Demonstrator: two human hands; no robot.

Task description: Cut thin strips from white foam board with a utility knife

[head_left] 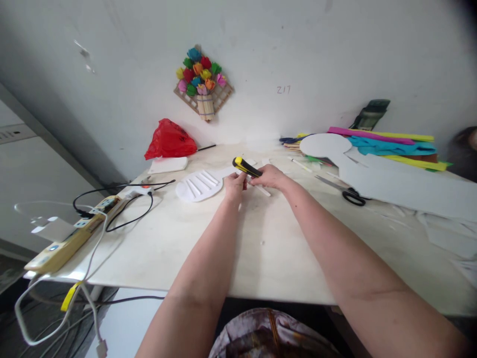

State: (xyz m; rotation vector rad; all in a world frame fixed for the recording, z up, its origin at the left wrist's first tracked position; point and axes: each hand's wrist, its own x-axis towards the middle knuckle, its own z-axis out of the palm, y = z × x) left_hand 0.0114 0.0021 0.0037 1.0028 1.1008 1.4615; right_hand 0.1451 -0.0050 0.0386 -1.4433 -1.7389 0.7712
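Note:
My right hand (272, 177) is closed around a black-and-yellow utility knife (246, 166), whose yellow end points up and to the left. Right beside it, my left hand (235, 185) has its fingers pressed together; what lies between them is hidden. A narrow white strip (265, 191) pokes out below the right fingers. Just left of my left hand lies a rounded white cutout (190, 195) with several raised white strips across it. Another white piece (229, 171) shows behind the left hand, partly covered.
Black-handled scissors (352, 196) lie to the right, near a large white sheet (402, 184) and rolls of coloured paper (391, 144). A power strip (70, 243) with cables runs along the left edge. A red plastic bag (169, 140) sits against the wall.

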